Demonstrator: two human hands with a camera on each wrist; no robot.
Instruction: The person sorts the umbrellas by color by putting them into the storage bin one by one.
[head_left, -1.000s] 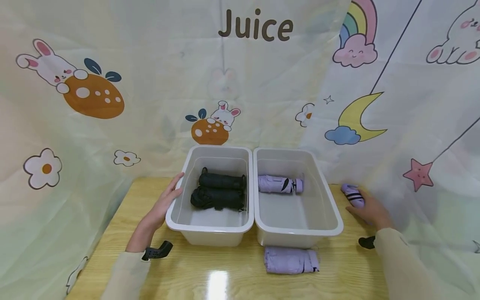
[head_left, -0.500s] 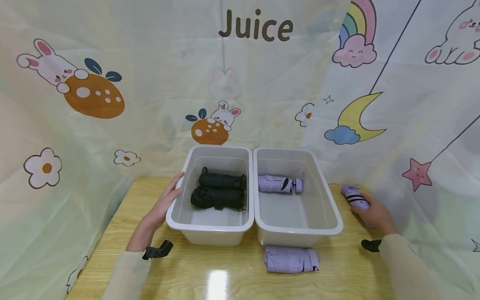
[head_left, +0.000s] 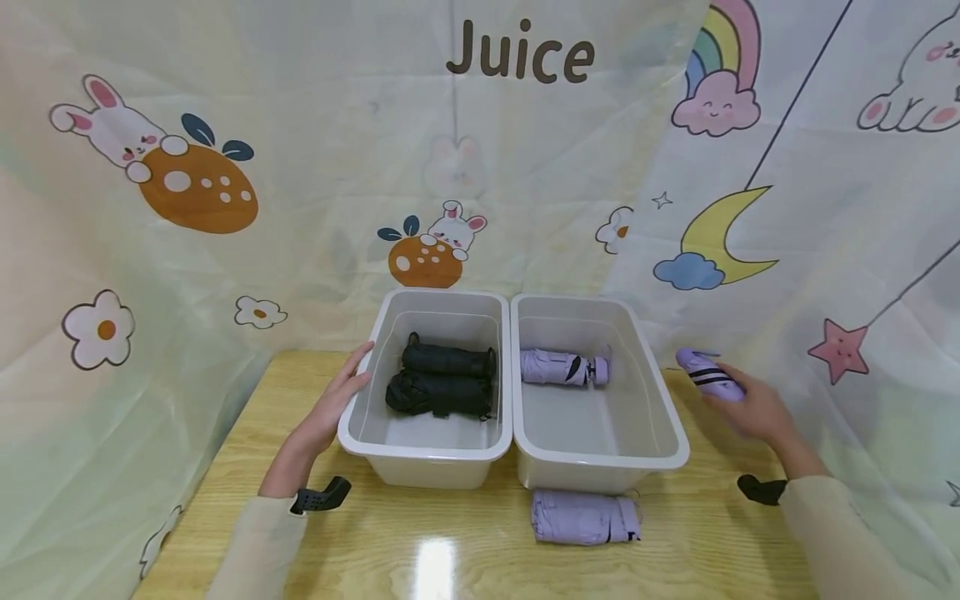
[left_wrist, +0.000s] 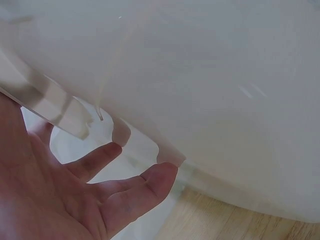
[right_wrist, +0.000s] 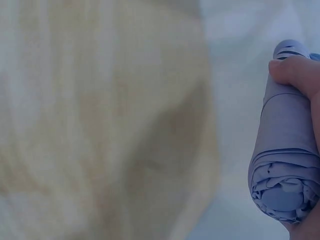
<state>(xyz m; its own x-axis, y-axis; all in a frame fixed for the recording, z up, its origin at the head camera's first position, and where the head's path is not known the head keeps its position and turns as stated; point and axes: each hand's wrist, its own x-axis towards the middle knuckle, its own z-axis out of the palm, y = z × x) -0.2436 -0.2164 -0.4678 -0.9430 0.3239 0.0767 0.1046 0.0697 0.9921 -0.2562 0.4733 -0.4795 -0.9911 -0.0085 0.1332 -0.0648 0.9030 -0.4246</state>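
My right hand grips a purple folded umbrella with black stripes, held just above the table at the right. In the right wrist view, the thumb lies over that umbrella and its rolled end faces the camera. My left hand rests against the outer left side of the left bin; fingertips touch below its rim in the left wrist view. Two black folded umbrellas, one behind and one in front, lie in this bin. The right bin holds one purple folded umbrella.
Another purple folded umbrella lies on the wooden table in front of the right bin. Both bins stand side by side. A printed curtain hangs behind the table and along both sides.
My right hand has lifted the purple umbrella slightly off the table. My left hand stays on the left bin. The head view has shifted a little.
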